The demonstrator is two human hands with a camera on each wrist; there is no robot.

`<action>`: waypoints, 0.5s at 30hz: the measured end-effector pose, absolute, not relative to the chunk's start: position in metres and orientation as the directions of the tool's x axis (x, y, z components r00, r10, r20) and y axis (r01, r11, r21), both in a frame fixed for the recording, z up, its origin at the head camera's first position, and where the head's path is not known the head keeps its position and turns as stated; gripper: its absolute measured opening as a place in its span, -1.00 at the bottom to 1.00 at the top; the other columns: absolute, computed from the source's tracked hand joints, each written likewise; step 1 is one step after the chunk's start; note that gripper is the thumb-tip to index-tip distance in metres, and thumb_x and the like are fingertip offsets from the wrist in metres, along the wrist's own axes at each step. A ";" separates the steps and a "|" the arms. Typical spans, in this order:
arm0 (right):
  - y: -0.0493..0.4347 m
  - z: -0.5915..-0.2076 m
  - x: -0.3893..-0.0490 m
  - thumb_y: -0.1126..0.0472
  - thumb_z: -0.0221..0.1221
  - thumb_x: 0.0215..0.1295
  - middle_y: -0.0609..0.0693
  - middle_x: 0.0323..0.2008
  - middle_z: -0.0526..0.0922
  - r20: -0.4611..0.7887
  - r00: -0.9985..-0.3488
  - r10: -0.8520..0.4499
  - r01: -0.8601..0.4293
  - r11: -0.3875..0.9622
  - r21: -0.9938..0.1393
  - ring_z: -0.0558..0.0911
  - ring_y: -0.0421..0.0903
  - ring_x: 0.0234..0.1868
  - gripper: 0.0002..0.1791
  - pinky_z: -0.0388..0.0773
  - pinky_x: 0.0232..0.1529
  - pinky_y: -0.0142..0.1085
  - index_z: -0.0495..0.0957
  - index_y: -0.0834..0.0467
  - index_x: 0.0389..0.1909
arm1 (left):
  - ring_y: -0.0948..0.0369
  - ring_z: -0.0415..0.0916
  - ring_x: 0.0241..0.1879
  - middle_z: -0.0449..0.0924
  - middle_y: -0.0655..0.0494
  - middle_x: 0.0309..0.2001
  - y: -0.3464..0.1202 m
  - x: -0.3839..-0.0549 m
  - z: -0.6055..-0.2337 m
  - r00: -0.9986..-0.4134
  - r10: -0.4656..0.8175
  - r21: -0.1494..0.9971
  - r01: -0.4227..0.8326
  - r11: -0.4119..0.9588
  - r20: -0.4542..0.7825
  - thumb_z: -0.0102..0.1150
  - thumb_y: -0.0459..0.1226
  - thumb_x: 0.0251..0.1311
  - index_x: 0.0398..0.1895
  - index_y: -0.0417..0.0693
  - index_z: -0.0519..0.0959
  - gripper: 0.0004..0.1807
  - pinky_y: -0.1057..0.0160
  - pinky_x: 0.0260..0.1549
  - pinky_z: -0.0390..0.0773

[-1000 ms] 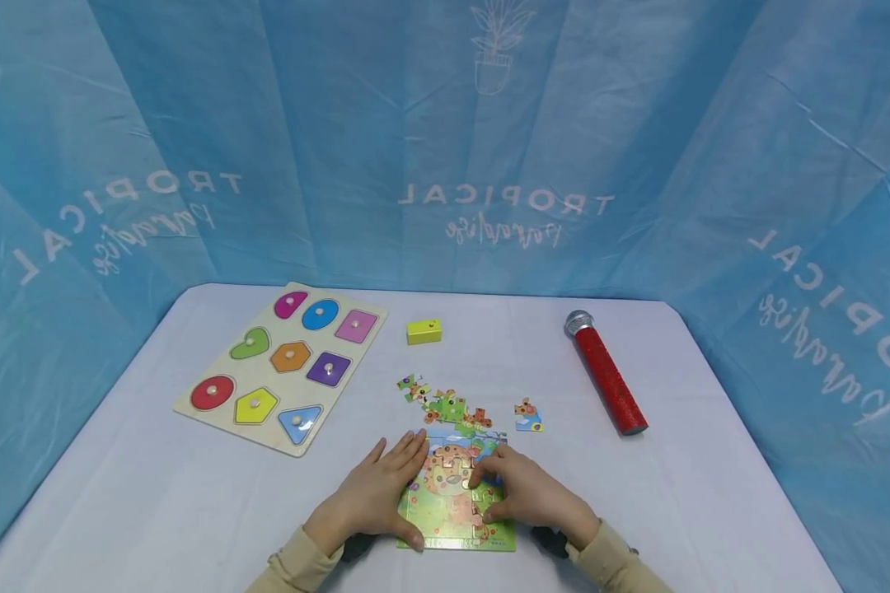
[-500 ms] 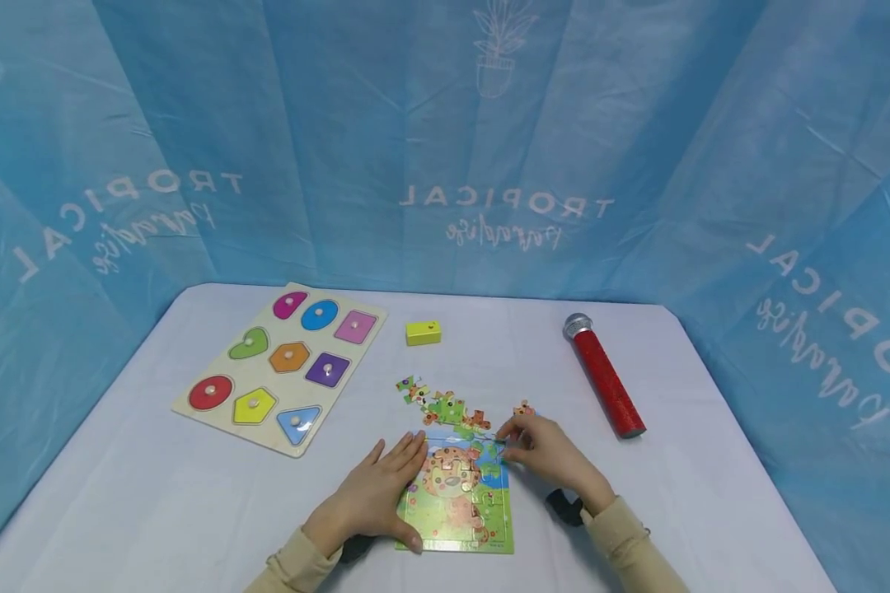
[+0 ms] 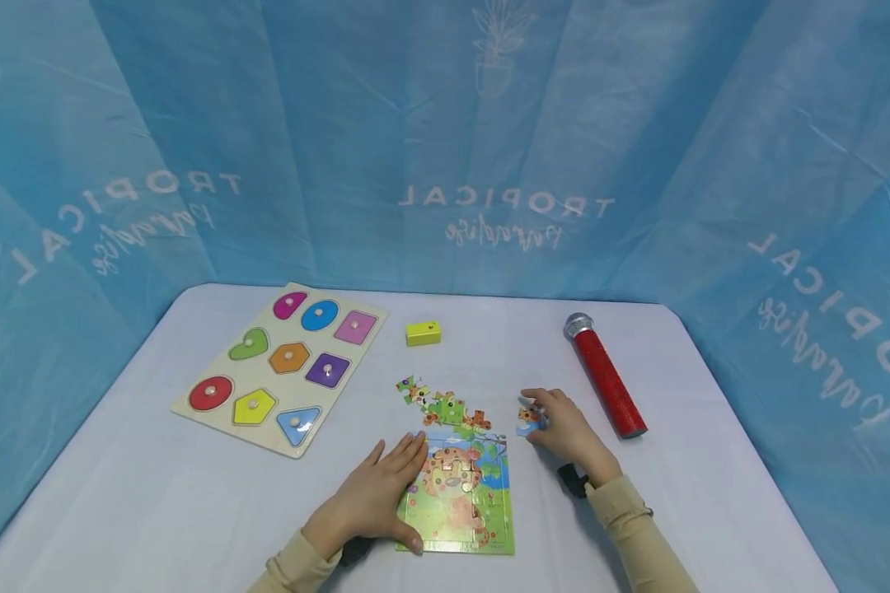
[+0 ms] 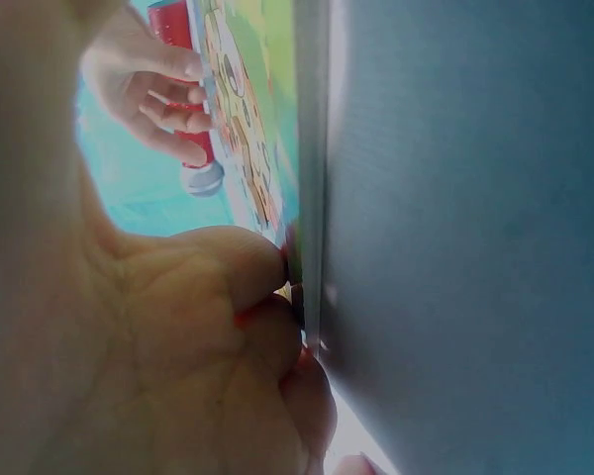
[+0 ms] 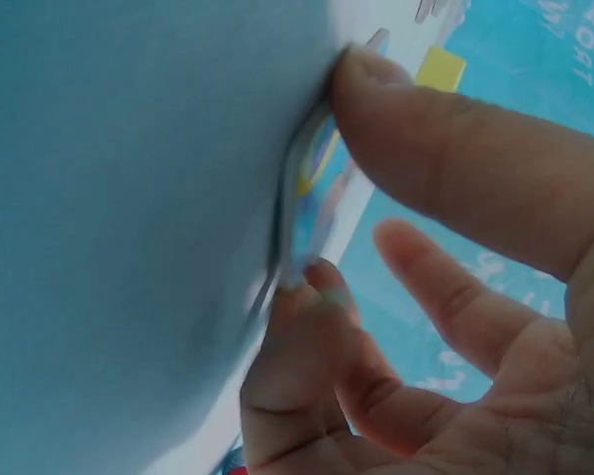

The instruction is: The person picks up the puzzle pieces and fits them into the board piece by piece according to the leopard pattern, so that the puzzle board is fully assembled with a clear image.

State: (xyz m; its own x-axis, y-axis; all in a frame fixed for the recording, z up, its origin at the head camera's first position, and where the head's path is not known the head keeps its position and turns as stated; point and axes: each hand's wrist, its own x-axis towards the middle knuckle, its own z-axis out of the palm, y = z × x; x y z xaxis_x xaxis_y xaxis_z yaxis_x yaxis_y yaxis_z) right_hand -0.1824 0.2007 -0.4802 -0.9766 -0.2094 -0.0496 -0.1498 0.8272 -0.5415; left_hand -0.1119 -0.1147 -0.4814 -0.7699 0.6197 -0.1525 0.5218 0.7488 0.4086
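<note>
A jigsaw puzzle with a spotted cartoon animal lies in its frame near the front of the table. My left hand rests on the frame's left side, fingers spread and thumb at the lower left corner. To the upper right of the puzzle, my right hand holds a loose puzzle piece by its edges. The right wrist view shows the thumb and a finger at opposite ends of that puzzle piece, close over the white cloth.
Several loose puzzle pieces lie just above the frame. A shape peg board stands at left, a yellow block at the back, and a red toy microphone at right. Blue curtains surround the white table.
My right hand has left the puzzle's right side, moved up and right past its top corner, and taken the loose piece between thumb and finger. My left hand has stayed put.
</note>
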 end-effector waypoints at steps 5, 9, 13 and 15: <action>0.203 -0.481 -0.183 0.29 0.43 0.00 0.05 -0.26 0.58 -0.142 -0.974 -0.176 -0.067 0.826 -0.559 0.48 -0.10 -0.28 -0.41 0.51 -0.24 -0.23 0.48 0.19 0.10 | -0.07 -0.11 0.54 -0.08 -0.11 0.55 -0.115 -0.113 -0.482 -0.769 0.621 0.415 0.520 0.746 -0.153 0.45 0.33 -0.44 0.50 -0.22 0.04 0.43 -0.27 0.42 -0.03; 0.203 -0.480 -0.180 0.22 0.41 0.05 0.00 -0.36 0.59 -0.188 -0.961 -0.201 -0.063 0.826 -0.560 0.46 -0.13 -0.37 -0.67 0.45 -0.39 -0.31 0.55 0.19 -0.18 | -0.08 -0.10 0.53 -0.07 -0.12 0.54 -0.115 -0.113 -0.481 -0.768 0.624 0.412 0.525 0.744 -0.148 0.45 0.33 -0.44 0.50 -0.23 0.05 0.43 -0.28 0.42 -0.02; 0.202 -0.476 -0.179 0.25 0.36 0.11 -0.03 -0.43 0.60 -0.152 -0.963 -0.224 -0.093 0.801 -0.591 0.44 -0.15 -0.48 -0.80 0.39 -0.51 -0.37 0.50 0.14 -0.36 | -0.08 -0.10 0.53 -0.06 -0.12 0.54 -0.114 -0.113 -0.480 -0.769 0.623 0.412 0.527 0.744 -0.143 0.45 0.32 -0.43 0.49 -0.23 0.06 0.42 -0.28 0.42 -0.02; 0.201 -0.473 -0.179 0.26 0.34 0.14 -0.05 -0.47 0.56 -0.126 -0.963 -0.237 -0.116 0.791 -0.600 0.42 -0.17 -0.52 -0.81 0.35 -0.55 -0.40 0.48 0.12 -0.36 | -0.08 -0.10 0.53 -0.07 -0.12 0.54 -0.114 -0.112 -0.481 -0.769 0.622 0.411 0.525 0.745 -0.145 0.45 0.32 -0.43 0.50 -0.23 0.05 0.42 -0.27 0.42 -0.02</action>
State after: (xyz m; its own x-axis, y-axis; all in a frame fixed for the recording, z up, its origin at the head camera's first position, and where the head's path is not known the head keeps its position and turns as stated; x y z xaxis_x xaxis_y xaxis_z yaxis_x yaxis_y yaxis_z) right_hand -0.1786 0.2008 -0.4731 -0.9633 -0.2368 -0.1264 -0.1157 0.7913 -0.6003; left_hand -0.1122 -0.1143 -0.4805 -0.7695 0.6220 -0.1449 0.5251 0.7453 0.4108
